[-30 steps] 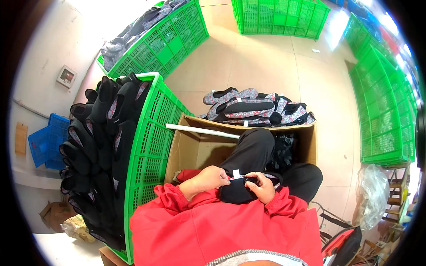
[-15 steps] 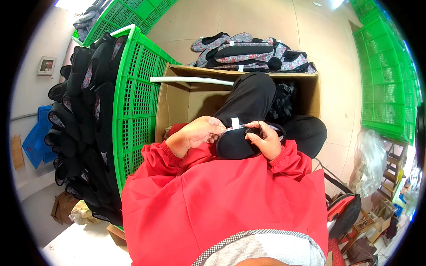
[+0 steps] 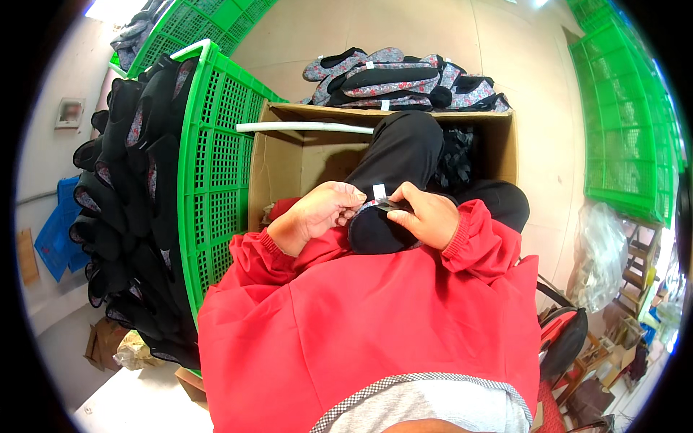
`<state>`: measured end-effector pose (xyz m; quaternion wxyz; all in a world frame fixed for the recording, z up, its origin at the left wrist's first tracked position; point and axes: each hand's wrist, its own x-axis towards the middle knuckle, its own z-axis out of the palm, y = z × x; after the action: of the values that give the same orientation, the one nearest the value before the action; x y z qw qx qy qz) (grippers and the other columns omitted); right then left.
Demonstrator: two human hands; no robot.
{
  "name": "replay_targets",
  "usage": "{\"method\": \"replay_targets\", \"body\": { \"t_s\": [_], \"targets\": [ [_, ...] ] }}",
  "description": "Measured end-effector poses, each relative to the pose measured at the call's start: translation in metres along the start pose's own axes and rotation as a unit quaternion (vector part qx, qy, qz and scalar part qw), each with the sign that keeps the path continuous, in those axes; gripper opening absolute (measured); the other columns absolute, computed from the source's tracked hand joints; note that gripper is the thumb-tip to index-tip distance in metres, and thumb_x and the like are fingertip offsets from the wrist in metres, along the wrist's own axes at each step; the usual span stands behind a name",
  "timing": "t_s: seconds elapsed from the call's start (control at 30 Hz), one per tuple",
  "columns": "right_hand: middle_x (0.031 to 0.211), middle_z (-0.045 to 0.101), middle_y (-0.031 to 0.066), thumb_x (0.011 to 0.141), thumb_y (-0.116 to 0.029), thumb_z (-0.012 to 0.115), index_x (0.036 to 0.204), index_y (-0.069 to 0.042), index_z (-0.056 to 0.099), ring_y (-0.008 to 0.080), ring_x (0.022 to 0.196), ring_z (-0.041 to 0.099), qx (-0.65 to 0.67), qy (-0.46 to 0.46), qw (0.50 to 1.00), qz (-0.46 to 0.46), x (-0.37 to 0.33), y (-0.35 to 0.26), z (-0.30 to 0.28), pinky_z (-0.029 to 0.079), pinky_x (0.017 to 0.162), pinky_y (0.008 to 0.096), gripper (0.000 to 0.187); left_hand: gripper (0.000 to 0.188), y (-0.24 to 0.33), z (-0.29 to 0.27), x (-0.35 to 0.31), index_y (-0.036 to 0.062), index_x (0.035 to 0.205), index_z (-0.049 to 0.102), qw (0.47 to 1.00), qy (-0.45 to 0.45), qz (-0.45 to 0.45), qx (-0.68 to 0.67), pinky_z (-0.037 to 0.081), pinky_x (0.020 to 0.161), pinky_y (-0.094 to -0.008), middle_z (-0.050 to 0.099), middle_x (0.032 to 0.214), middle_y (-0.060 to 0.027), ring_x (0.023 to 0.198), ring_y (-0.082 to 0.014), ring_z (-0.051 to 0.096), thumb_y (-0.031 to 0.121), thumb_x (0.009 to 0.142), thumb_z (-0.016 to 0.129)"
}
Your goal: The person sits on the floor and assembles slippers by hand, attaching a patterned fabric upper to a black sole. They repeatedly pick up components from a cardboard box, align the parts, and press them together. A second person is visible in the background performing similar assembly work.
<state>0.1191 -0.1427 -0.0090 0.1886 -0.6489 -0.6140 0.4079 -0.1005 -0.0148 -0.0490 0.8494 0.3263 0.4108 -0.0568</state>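
Observation:
A black cloth slipper (image 3: 379, 232) with a grey-and-red floral lining lies across my lap, its rounded end toward me. A white tag (image 3: 379, 191) stands up from its edge. My left hand (image 3: 321, 211) pinches the slipper's edge just left of the tag. To the right of the tag, my right hand (image 3: 427, 215) is closed, thumb and forefinger together, on a small dark thing at that same edge. It looks like a thin pointed tool, but its kind is mostly hidden by the fingers.
Beyond my knees is an open cardboard box (image 3: 278, 169) with dark scraps inside and a white tube (image 3: 307, 127) across it. Floral slippers (image 3: 393, 79) are heaped behind it. At left, black slippers (image 3: 119, 216) hang beside a green crate (image 3: 216, 166); more green crates (image 3: 624, 123) stand at right.
My right hand has turned and moved left along the slipper's edge, closer to the tag and my left hand. My left hand keeps its pinch. The whole view has shifted slightly.

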Motion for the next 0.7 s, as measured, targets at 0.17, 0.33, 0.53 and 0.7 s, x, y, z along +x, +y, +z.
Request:
{"method": "replay_targets", "body": {
  "t_s": [0.17, 0.33, 0.53, 0.7],
  "targets": [
    [0.089, 0.068, 0.0120, 0.089, -0.031, 0.063, 0.100, -0.009, 0.057, 0.0315, 0.082, 0.066, -0.043, -0.002, 0.999, -0.002, 0.010, -0.008, -0.001, 0.049, 0.069, 0.0406, 0.026, 0.016, 0.003, 0.005, -0.004, 0.0101, 0.083, 0.062, 1.000, 0.000, -0.010, -0.010, 0.034, 0.052, -0.0199, 0.054, 0.069, 0.0039, 0.058, -0.0058, 0.046, 0.021, 0.094, 0.061],
    [0.082, 0.067, 0.0108, 0.088, -0.031, 0.063, 0.094, -0.009, 0.057, 0.0323, 0.076, 0.065, -0.087, 0.023, 0.994, -0.055, 0.015, -0.006, 0.003, 0.048, 0.064, 0.0424, 0.024, 0.017, 0.001, 0.007, -0.004, 0.0114, 0.080, 0.060, 1.000, 0.012, -0.005, -0.018, 0.033, 0.052, -0.0200, 0.053, 0.068, 0.0039, 0.057, -0.0059, 0.044, 0.021, 0.093, 0.062],
    [0.080, 0.067, 0.0098, 0.087, -0.030, 0.063, 0.094, -0.009, 0.057, 0.0325, 0.073, 0.065, -0.112, 0.001, 0.992, -0.063, 0.021, -0.013, 0.001, 0.049, 0.062, 0.0430, 0.022, 0.018, 0.007, 0.016, -0.008, 0.0130, 0.077, 0.059, 1.000, 0.026, -0.005, -0.011, 0.032, 0.052, -0.0204, 0.051, 0.066, 0.0045, 0.056, -0.0060, 0.041, 0.022, 0.093, 0.062],
    [0.081, 0.068, 0.0095, 0.088, -0.029, 0.062, 0.095, -0.010, 0.057, 0.0322, 0.074, 0.065, -0.101, -0.007, 0.993, -0.067, 0.025, -0.010, 0.004, 0.049, 0.063, 0.0427, 0.021, 0.018, 0.006, 0.015, -0.008, 0.0126, 0.077, 0.059, 1.000, 0.021, 0.004, -0.020, 0.032, 0.052, -0.0204, 0.051, 0.066, 0.0044, 0.056, -0.0059, 0.041, 0.021, 0.093, 0.062]
  ]
}}
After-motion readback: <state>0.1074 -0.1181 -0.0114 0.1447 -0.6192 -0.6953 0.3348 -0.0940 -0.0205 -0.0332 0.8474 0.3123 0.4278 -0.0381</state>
